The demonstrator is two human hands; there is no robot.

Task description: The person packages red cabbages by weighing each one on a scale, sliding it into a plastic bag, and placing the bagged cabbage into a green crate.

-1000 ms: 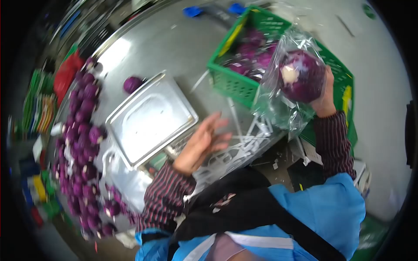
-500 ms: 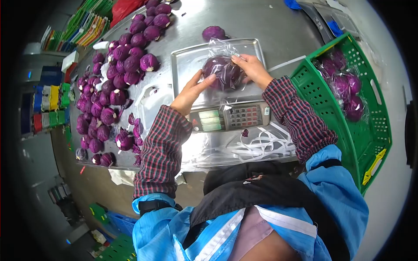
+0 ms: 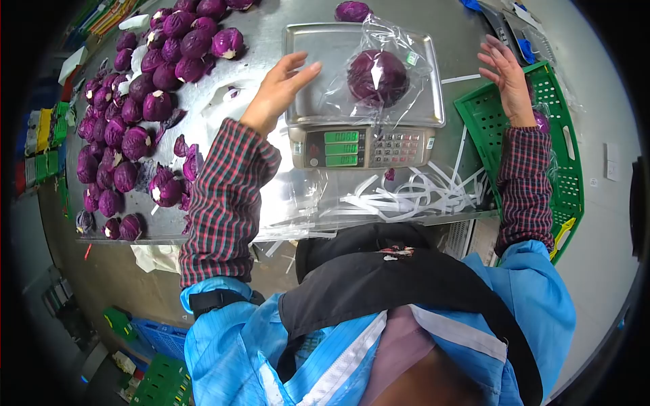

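A red cabbage (image 3: 377, 78) in a clear plastic bag (image 3: 338, 95) rests on the metal pan of a weighing scale (image 3: 365, 147). The scale's green displays are lit. Just left of the pan, my left hand (image 3: 277, 88) is held with fingers apart and nothing in it. My right hand (image 3: 506, 73) is raised right of the scale, above the near side of a green crate (image 3: 484, 128); its fingers are spread and it holds nothing. Part of the crate's contents is hidden behind my right arm.
Loose red cabbages (image 3: 135, 142) are heaped on the left of the steel table (image 3: 257, 27). One more cabbage (image 3: 353, 11) lies behind the scale. White strips (image 3: 399, 196) are scattered along the front edge. A black device (image 3: 497, 24) stands at the back right.
Both hands have let go of the bagged cabbage, which now sits on the scale. My right hand has moved right toward the crate, my left hand off to the left. The view has shifted.
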